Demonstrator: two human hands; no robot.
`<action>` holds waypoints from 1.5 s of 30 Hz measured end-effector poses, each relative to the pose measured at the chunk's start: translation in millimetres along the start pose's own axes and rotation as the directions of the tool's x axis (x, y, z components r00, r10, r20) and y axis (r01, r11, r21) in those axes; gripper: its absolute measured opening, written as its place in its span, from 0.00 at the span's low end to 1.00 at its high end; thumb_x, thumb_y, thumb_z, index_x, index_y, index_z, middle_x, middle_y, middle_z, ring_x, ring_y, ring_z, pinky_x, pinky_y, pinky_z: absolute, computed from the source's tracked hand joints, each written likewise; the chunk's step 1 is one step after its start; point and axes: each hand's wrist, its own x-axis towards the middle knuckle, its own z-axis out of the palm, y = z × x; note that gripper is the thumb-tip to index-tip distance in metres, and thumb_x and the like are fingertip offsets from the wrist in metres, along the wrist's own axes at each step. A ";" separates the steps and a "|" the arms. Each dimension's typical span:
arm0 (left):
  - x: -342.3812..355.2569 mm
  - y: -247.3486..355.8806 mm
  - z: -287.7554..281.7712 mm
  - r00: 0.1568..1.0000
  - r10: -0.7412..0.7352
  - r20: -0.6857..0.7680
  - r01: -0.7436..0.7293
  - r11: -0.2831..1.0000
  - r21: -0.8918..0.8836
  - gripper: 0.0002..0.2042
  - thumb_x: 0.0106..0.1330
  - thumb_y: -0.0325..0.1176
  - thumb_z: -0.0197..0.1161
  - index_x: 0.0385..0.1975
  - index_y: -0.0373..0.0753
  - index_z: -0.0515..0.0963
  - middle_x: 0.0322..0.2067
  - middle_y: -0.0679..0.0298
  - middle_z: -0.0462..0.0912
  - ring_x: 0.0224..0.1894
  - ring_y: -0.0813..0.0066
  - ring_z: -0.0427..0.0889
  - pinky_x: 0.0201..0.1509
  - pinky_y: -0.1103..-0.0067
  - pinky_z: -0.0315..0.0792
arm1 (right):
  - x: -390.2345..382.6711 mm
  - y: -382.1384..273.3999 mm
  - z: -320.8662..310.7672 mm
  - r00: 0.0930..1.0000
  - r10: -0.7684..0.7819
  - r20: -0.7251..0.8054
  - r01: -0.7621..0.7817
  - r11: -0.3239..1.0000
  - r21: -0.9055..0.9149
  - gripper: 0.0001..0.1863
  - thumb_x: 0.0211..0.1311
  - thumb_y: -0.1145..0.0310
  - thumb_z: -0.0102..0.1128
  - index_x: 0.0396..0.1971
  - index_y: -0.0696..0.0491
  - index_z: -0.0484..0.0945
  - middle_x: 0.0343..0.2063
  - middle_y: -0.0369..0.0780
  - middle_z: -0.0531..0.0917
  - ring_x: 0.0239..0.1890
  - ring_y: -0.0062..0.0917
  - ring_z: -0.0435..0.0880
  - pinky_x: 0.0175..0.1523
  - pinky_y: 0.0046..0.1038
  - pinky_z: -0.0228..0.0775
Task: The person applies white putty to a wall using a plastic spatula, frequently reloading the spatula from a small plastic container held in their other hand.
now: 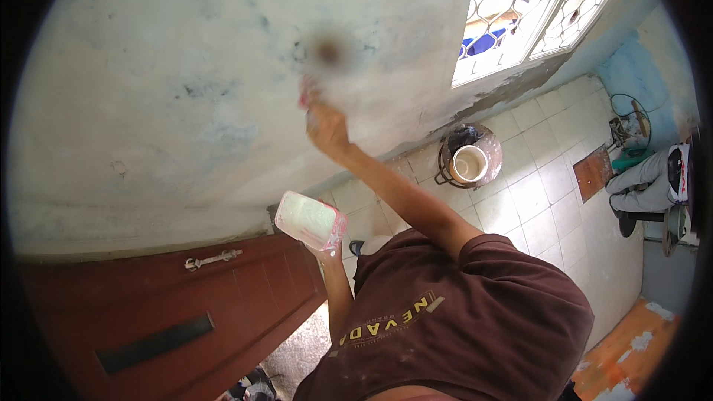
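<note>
The right hand is raised against the wall, closed round a small tool with a pinkish end; motion blur hides what kind of tool it is. It is pressed flat to the pale, patchy plaster, seemingly so that material is spread where the surface looks freshly whitened. The left hand is held lower, at chest height, fingers curled up under a rectangular pink-rimmed tray loaded with whitish paste; it is kept level and close, probably so the paste stays on and is within reach of the tool.

Below the wall a reddish-brown door with a metal latch is seen. On the tiled floor, near the wall under the grilled window, a round paint-spattered bucket is standing with a cream tub inside. No readable label is made out on the tray or bucket. A brown shirt with yellow chest print is worn.
</note>
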 end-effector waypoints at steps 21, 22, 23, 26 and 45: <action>16.6 -15.9 10.9 0.990 0.135 0.052 -0.140 0.985 0.099 0.30 0.71 0.51 0.59 0.68 0.42 0.66 0.66 0.48 0.70 0.68 0.46 0.66 0.72 0.50 0.63 | 75.9 9.6 -25.0 0.996 -0.023 -0.084 0.001 0.968 -0.253 0.31 0.62 0.75 0.58 0.68 0.57 0.69 0.67 0.50 0.73 0.65 0.46 0.76 0.68 0.41 0.68; 22.0 -19.0 12.4 0.987 0.149 0.057 -0.154 0.983 0.100 0.30 0.72 0.51 0.58 0.68 0.42 0.66 0.67 0.48 0.69 0.69 0.46 0.66 0.72 0.50 0.63 | 47.7 7.5 -11.5 0.994 -0.063 0.084 0.075 0.985 -0.155 0.31 0.62 0.75 0.58 0.67 0.56 0.70 0.66 0.49 0.74 0.63 0.47 0.77 0.66 0.41 0.71; 19.7 -15.8 10.1 0.989 0.141 0.048 -0.145 0.984 0.104 0.29 0.73 0.51 0.56 0.69 0.42 0.66 0.67 0.48 0.68 0.69 0.45 0.66 0.72 0.50 0.63 | 27.6 -13.0 -12.3 0.967 0.000 0.256 0.005 1.000 -0.016 0.29 0.62 0.75 0.58 0.66 0.53 0.72 0.65 0.48 0.75 0.61 0.45 0.79 0.64 0.39 0.74; 25.8 -14.2 19.2 0.994 0.105 0.023 -0.107 0.990 0.095 0.30 0.75 0.53 0.52 0.70 0.43 0.64 0.69 0.47 0.66 0.69 0.45 0.66 0.72 0.50 0.62 | -4.7 0.7 -26.9 0.832 -0.072 0.549 -0.034 0.983 0.180 0.28 0.61 0.77 0.58 0.64 0.50 0.74 0.62 0.48 0.78 0.60 0.43 0.81 0.62 0.39 0.76; 28.4 -17.3 23.0 0.989 0.132 0.073 -0.140 0.984 0.112 0.31 0.73 0.53 0.54 0.70 0.43 0.64 0.69 0.47 0.66 0.70 0.46 0.66 0.73 0.49 0.62 | -41.0 21.3 -5.0 0.824 0.160 0.543 -0.379 0.869 0.319 0.34 0.54 0.89 0.50 0.65 0.58 0.71 0.59 0.53 0.79 0.61 0.49 0.77 0.67 0.42 0.70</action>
